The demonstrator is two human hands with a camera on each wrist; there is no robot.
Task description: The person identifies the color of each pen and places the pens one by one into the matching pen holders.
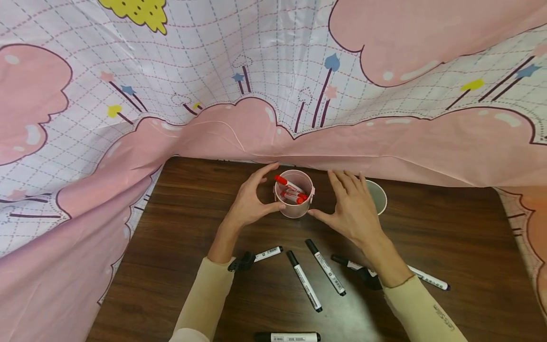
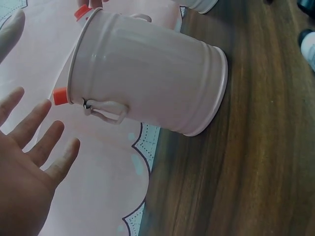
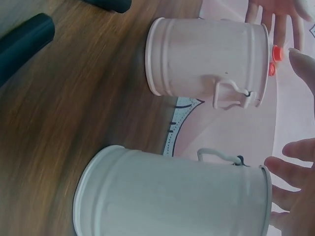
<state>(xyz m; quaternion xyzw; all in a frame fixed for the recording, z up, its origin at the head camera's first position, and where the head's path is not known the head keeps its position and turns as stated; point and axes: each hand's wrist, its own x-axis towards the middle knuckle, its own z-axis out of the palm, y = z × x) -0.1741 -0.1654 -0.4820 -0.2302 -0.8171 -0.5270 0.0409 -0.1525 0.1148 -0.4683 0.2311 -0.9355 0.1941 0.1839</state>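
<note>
we judge the sorting about half done: the pink bucket (image 1: 294, 199) at the far middle of the table (image 1: 448, 237) already holds the red markers (image 1: 290, 188), while five black markers (image 1: 304, 280) lie loose on the wood from 5 to 7 o'clock of it, and the pale bucket (image 1: 378, 195) at its 3 o'clock shows nothing inside that we can see. our left hand (image 1: 252, 202) cups the pink bucket's 9 o'clock side, fingers spread wide and holding nothing; the left wrist view shows a gap to the wall. our right hand (image 1: 352, 209) hovers flat and wide, thumb near the rim at 4 o'clock. the draped cloth (image 1: 384, 142) crowds 12 o'clock; the open room lies toward 6 o'clock.
</note>
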